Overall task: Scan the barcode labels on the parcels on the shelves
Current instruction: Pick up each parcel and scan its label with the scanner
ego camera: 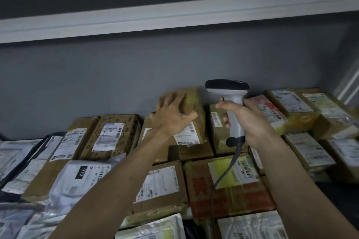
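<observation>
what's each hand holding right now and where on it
The left hand grips the top end of a tilted cardboard parcel; the right hand holds the barcode scanner by its handle.

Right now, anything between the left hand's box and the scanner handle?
Head view: only a narrow gap. The small brown box under the left hand and the scanner in the right hand stand apart; behind shows another labelled parcel.

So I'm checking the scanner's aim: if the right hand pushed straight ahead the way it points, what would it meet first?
Probably the brown parcel standing just behind the right hand and scanner; depth is unclear.
</observation>
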